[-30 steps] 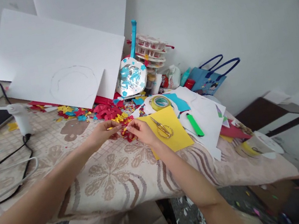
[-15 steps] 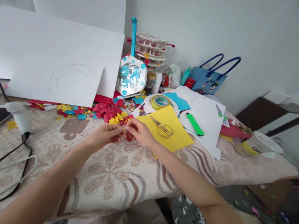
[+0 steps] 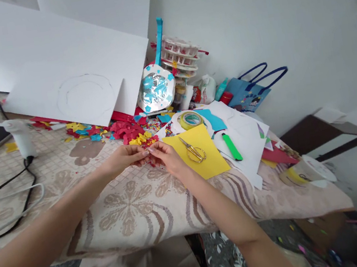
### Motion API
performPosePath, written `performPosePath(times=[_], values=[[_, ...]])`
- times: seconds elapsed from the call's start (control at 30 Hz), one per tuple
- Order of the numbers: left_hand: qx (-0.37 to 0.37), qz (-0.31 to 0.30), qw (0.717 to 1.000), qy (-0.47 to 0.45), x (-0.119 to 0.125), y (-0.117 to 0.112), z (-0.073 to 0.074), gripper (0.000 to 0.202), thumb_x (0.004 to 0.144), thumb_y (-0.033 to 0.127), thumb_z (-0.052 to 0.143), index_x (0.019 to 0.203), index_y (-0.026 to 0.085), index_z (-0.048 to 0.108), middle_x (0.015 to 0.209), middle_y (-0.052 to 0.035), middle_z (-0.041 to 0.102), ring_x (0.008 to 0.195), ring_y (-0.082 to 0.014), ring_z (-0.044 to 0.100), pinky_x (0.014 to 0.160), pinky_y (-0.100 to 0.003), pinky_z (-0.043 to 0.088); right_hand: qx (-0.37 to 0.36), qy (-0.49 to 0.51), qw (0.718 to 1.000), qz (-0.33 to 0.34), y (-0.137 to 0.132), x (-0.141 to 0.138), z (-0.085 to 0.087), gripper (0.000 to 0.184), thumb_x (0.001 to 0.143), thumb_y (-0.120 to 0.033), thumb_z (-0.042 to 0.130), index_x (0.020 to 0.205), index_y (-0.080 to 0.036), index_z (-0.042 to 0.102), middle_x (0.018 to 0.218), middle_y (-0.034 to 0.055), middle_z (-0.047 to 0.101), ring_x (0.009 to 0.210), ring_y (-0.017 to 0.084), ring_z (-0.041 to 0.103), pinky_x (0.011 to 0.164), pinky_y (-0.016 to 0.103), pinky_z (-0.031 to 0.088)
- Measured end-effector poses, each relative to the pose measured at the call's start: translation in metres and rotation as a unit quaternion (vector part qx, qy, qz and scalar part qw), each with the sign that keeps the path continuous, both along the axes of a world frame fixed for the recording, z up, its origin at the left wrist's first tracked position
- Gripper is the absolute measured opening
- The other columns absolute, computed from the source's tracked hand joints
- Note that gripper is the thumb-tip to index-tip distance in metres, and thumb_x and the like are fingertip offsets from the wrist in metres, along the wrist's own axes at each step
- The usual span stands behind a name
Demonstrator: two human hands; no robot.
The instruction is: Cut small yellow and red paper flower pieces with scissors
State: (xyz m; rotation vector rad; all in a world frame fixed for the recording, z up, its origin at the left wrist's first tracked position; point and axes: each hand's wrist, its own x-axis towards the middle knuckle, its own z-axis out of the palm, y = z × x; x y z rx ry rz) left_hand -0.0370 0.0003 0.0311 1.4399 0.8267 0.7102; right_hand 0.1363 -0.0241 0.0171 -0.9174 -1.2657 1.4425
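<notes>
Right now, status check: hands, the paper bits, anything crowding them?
Left hand and right hand meet fingertip to fingertip, pinching a small piece; too small to identify. Paper scraps piled just beyond. Scissors on yellow sheet beside right hand.

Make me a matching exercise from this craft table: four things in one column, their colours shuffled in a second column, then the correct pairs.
Things:
1. scissors
2. marker
3. gift bag
4. glue gun

Colours:
A. blue
B. white
C. gold
D. green

Pairs: 1-C, 2-D, 3-A, 4-B
</notes>
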Motion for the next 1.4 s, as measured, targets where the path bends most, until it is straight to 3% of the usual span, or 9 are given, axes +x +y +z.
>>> performPosePath(times=[0.5, 0.83, 1.03, 1.4], values=[[-0.043, -0.014, 0.998, -0.045, -0.0029, 0.0036, -0.0067, 0.022, 0.076, 0.038, 0.065, 0.075, 0.016, 0.064, 0.074, -0.0022, 0.065, 0.06, -0.0086, 0.055, 0.059, -0.021, 0.045, -0.018, 0.031, 0.999, 0.035, -0.0005, 0.0038, 0.0022, 0.028, 0.07, -0.039, 0.069, 0.082, -0.019, 0.053, 0.067, -0.0036, 0.057, 0.049, 0.006, 0.048, 0.042, 0.018, 0.034], [0.017, 0.027, 0.999, 0.0, -0.0001, 0.0019, -0.0029, 0.027, 0.075, 0.044, 0.063, 0.073, 0.017, 0.063, 0.07, -0.0025, 0.065, 0.059, -0.0108, 0.056, 0.058, -0.023, 0.047, -0.036, 0.011, 0.999, 0.022, -0.0027, 0.0005, 0.0028, 0.027, 0.069, -0.034, 0.068, 0.087, -0.02, 0.054, 0.072, -0.0035, 0.057, 0.052, 0.007, 0.048, 0.043, 0.019, 0.035], [0.011, 0.018, 1.0, -0.016, -0.0008, 0.002, -0.0039, 0.025, 0.076, 0.041, 0.064, 0.073, 0.016, 0.064, 0.071, -0.002, 0.065, 0.06, -0.0097, 0.056, 0.059, -0.022, 0.045, -0.055, 0.005, 0.998, 0.005, -0.0059, -0.001, 0.008, 0.024, 0.069, -0.031, 0.065, 0.084, -0.02, 0.051, 0.069, -0.0044, 0.055, 0.05, 0.007, 0.047, 0.044, 0.02, 0.035], [-0.053, 0.016, 0.997, -0.049, -0.0005, 0.0014, -0.0025, 0.023, 0.073, 0.037, 0.067, 0.07, 0.015, 0.065, 0.072, -0.0043, 0.066, 0.059, -0.0099, 0.055, 0.058, -0.023, 0.046, 0.057, -0.067, 0.995, -0.042, -0.0054, -0.0043, 0.0024, 0.022, 0.072, -0.032, 0.062, 0.078, -0.021, 0.044, 0.059, -0.0079, 0.048, 0.043, 0.007, 0.044, 0.04, 0.02, 0.035]])
